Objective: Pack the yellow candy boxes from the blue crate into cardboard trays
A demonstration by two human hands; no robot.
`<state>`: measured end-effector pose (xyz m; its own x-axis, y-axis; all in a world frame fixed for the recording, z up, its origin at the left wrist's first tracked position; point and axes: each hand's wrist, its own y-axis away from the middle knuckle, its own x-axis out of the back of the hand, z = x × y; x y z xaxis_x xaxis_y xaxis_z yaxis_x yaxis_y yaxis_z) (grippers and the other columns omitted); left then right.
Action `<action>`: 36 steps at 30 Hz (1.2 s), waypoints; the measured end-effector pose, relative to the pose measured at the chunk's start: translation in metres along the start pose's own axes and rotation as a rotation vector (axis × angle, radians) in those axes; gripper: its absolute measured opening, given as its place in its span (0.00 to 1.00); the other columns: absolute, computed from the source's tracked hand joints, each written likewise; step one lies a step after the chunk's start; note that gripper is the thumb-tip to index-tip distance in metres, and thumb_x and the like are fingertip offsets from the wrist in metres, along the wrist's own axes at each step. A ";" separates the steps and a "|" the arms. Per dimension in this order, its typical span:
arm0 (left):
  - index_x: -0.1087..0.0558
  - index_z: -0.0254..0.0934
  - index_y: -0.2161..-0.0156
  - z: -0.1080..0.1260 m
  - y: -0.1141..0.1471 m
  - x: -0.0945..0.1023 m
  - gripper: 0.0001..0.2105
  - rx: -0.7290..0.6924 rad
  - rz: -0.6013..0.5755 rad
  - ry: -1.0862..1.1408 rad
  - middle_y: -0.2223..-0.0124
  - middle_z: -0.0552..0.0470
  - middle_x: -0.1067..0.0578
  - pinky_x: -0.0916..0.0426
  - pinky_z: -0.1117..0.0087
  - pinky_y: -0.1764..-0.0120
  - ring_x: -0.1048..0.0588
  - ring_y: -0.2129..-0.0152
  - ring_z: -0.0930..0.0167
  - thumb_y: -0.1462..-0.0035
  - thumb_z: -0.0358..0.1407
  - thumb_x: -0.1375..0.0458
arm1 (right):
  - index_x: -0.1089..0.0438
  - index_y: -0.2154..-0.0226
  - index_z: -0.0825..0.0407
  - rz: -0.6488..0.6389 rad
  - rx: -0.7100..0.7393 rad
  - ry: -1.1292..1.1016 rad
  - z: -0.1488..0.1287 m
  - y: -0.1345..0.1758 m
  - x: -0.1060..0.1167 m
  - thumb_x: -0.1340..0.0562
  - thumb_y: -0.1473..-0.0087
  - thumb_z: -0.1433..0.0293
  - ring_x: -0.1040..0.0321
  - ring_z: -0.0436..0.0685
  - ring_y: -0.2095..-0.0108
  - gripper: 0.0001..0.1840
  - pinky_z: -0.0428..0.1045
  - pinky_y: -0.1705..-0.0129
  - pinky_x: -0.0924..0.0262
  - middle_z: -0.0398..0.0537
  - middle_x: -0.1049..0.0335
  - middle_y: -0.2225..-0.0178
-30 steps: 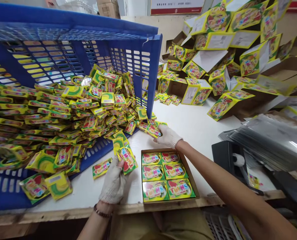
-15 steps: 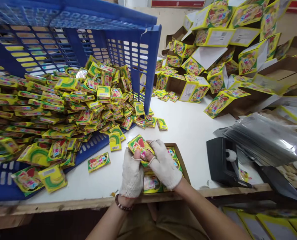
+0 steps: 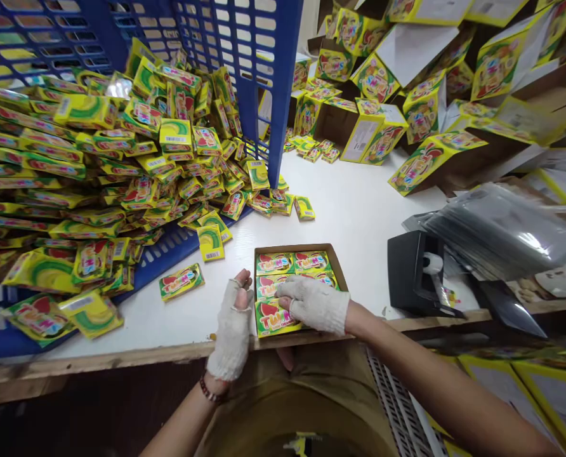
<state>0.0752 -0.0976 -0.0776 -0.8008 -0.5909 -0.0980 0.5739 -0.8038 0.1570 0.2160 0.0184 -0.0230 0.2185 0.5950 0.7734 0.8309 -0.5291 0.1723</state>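
Note:
In front of me a shallow cardboard box (image 3: 341,270) holds several small green and yellow packets lettered "TWINS". My right hand (image 3: 311,303), in a white fingerless glove, lies over the box, its fingertips touching the packets and its palm hiding some of them. The front left packet (image 3: 274,319) lies face up under these fingertips. My left hand (image 3: 230,327), gloved likewise, is just left of the box with fingers extended and nothing held. A loose packet (image 3: 181,282) lies on the table to its left.
A blue plastic crate (image 3: 287,82) on its side spills a heap of packets (image 3: 140,158) at left. Cardboard display boxes (image 3: 373,133) are piled at the back right. A black tape dispenser (image 3: 414,273) and clear plastic sleeves (image 3: 511,231) are on the right.
The packet that was between both hands now lies in the box. My left hand has opened and drawn left; my right lies lower over the packets. The view has tilted down.

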 end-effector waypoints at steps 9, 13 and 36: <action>0.36 0.40 0.41 -0.013 0.008 0.004 0.22 -0.183 -0.083 -0.382 0.38 0.44 0.34 0.43 0.56 0.37 0.36 0.40 0.63 0.36 0.45 0.53 | 0.29 0.61 0.53 0.162 -0.090 0.326 -0.025 0.017 -0.048 0.42 0.39 0.65 0.35 0.63 0.59 0.10 0.55 0.57 0.44 0.56 0.30 0.58; 0.30 0.35 0.48 0.012 -0.038 0.072 0.19 -0.372 0.078 -0.996 0.38 0.37 0.35 0.45 0.51 0.38 0.39 0.40 0.55 0.45 0.37 0.46 | 0.29 0.56 0.53 0.130 -0.123 0.309 -0.025 0.018 -0.053 0.40 0.41 0.65 0.35 0.69 0.54 0.13 0.61 0.55 0.41 0.58 0.30 0.53; 0.41 0.32 0.40 0.035 -0.148 0.046 0.40 -0.163 0.352 -1.233 0.45 0.31 0.35 0.33 0.51 0.52 0.30 0.50 0.48 0.55 0.52 0.37 | 0.35 0.64 0.50 0.390 -0.285 -0.420 0.020 -0.011 0.004 0.44 0.47 0.64 0.43 0.52 0.75 0.09 0.47 0.72 0.47 0.37 0.43 0.79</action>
<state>-0.0528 -0.0029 -0.0708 -0.1814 -0.3877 0.9038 0.7292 -0.6697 -0.1409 0.2182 0.0388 -0.0336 0.7074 0.4817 0.5173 0.4936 -0.8605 0.1263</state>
